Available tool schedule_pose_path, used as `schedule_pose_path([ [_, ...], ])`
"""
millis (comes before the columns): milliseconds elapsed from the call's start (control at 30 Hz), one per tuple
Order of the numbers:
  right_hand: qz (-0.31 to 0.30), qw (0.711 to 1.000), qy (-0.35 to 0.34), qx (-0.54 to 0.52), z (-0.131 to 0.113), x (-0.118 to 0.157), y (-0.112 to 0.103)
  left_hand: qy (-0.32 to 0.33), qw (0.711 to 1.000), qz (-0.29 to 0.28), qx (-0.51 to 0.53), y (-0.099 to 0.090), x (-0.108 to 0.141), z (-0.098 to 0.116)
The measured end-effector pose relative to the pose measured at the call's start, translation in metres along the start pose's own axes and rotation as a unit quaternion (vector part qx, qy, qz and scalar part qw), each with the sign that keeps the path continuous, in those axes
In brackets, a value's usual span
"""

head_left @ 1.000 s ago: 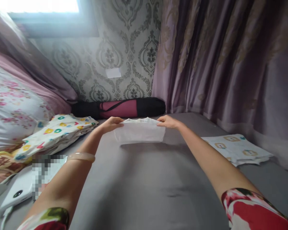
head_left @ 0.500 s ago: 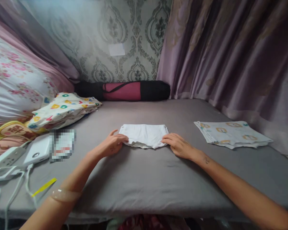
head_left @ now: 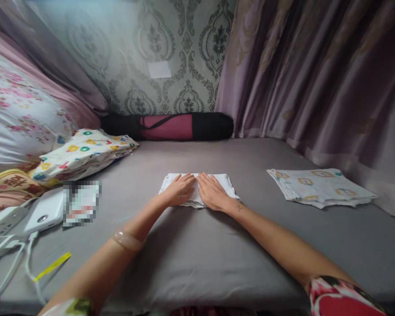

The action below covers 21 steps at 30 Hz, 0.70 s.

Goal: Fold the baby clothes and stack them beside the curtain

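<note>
A folded white cloth (head_left: 229, 186) lies on the grey bed sheet in front of me. My left hand (head_left: 179, 189) rests flat on its left half, fingers stretched out toward the far edge. On the right half lies my right hand (head_left: 212, 192), also flat, its fingertips close to those of the left. Between them the hands cover much of the cloth, and only its sides, far edge and part of the near edge show. Neither hand grips anything.
To the right sits a folded patterned cloth stack (head_left: 319, 186). Patterned fabric (head_left: 88, 151) is heaped at the left, near a white power bank (head_left: 46, 210), a power strip (head_left: 6, 219) and a yellow strip (head_left: 54, 265). A long black and dark-red bag (head_left: 171, 127) lies along the wall.
Both hands have left the cloth's side edges and moved inward onto its top, the fingers now laid flat. The cloth remains in about the same place.
</note>
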State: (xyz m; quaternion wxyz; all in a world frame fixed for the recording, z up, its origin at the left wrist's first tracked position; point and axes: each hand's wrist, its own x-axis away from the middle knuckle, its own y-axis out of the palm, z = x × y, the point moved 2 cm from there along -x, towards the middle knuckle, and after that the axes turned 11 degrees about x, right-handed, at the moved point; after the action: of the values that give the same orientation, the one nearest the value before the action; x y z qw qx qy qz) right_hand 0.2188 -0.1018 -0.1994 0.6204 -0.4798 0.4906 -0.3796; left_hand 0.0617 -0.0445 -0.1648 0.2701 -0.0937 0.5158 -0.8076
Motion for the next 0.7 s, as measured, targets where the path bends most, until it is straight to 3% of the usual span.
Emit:
schedule_pose_path([
  [200, -0.087, 0.995, 0.027, -0.026, 0.001, -0.013, -0.008, -0.003, 0.999, -0.04, -0.011, 0.02, -0.011, -0.037],
  [333, -0.098, 0.994, 0.018, -0.05, 0.01, -0.008, -0.004, -0.01, 0.999, -0.04, -0.028, 0.024, -0.007, -0.05],
  [533, -0.088, 0.995, 0.01, -0.054, 0.012, -0.008, 0.004, -0.016, 0.998, -0.044, -0.037, 0.024, -0.009, -0.051],
  [700, -0.107, 0.993, 0.02, -0.052, 0.011, -0.006, -0.01, -0.018, 0.997, -0.069, -0.03, 0.013, -0.017, -0.034],
])
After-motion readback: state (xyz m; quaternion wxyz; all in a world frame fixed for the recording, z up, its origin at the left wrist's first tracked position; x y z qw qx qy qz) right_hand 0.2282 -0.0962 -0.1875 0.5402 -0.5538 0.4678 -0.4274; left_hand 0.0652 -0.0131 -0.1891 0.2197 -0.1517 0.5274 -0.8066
